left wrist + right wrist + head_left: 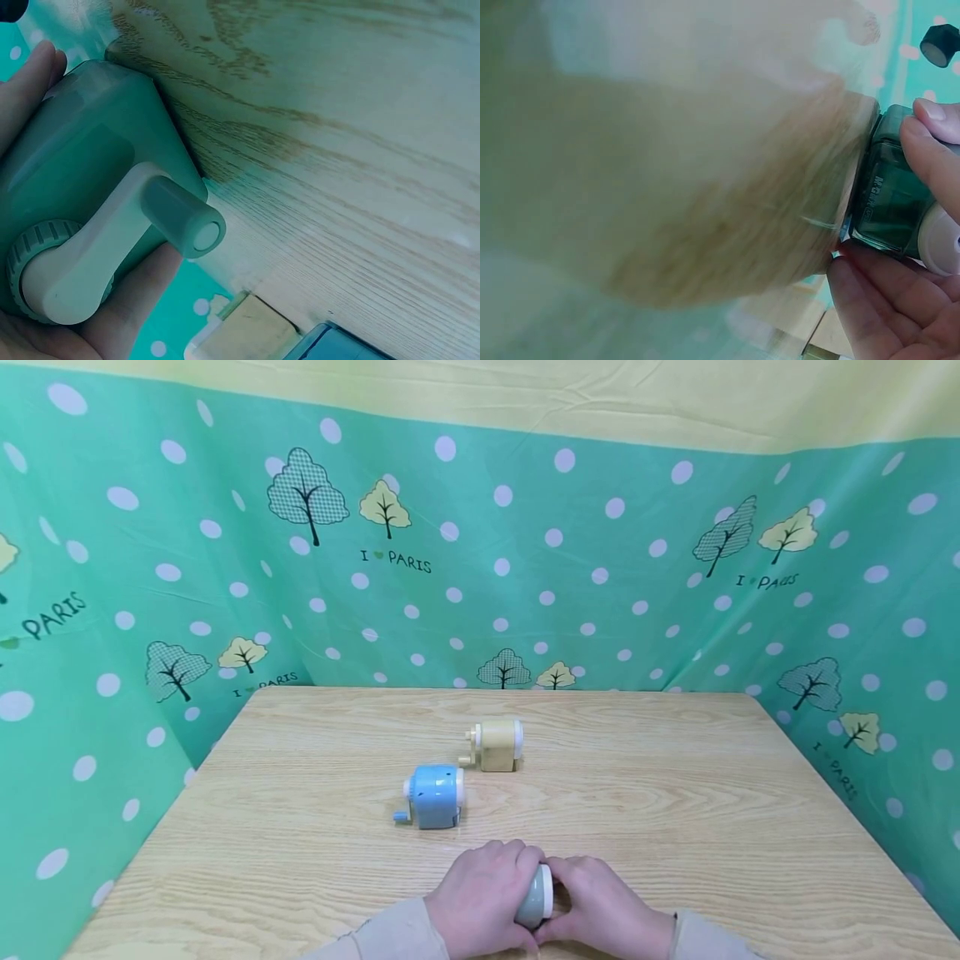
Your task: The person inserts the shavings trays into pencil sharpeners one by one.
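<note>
A green crank pencil sharpener (531, 902) with a white round front is between both hands near the table's front edge. My left hand (487, 897) grips its body from the left. The left wrist view shows its pale crank arm and green knob (184, 217) pointing outward. From the right, my right hand (603, 906) holds the front end. In the right wrist view, the thumb and fingers grip opposite sides of the dark see-through shavings drawer (891, 199); whether it is pulled out I cannot tell.
A blue crank sharpener (437, 797) stands beyond the left hand. Behind it and slightly right is a cream-yellow sharpener (498, 747). Both are on the wood-grain table (675, 793). A green dotted curtain (562, 568) hangs around the table's back and sides.
</note>
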{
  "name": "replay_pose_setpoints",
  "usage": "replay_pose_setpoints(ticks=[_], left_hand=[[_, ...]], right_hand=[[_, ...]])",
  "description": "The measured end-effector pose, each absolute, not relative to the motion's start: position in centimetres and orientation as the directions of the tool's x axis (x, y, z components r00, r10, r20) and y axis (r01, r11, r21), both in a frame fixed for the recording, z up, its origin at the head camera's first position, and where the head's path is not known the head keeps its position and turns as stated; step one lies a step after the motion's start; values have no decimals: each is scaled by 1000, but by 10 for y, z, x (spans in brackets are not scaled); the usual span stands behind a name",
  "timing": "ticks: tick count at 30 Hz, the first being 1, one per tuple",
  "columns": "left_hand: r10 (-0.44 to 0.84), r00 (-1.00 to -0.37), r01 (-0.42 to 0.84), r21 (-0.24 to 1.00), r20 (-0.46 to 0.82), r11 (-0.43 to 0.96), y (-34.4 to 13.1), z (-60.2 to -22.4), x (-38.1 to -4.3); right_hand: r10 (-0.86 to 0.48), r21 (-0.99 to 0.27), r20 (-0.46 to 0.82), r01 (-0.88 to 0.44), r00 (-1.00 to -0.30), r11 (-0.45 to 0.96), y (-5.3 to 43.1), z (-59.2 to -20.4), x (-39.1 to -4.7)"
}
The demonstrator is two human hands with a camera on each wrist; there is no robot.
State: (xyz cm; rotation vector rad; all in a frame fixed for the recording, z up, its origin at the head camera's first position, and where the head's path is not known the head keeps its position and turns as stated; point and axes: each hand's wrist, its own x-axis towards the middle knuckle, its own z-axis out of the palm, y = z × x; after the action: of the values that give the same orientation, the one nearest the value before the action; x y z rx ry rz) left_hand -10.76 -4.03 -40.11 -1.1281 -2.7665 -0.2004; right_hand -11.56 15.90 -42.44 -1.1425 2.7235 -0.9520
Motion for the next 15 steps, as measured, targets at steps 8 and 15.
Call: replay_pose_setpoints(ticks=[8, 15], left_hand=[[685, -706, 704, 69, 183, 707, -40, -402, -108], [681, -712, 699, 84, 172, 710, -41, -401, -109]], right_hand=[[-647, -542, 187, -626, -740, 560, 158, -425, -115], [-642, -546, 169, -614, -747, 570, 156, -424, -116]])
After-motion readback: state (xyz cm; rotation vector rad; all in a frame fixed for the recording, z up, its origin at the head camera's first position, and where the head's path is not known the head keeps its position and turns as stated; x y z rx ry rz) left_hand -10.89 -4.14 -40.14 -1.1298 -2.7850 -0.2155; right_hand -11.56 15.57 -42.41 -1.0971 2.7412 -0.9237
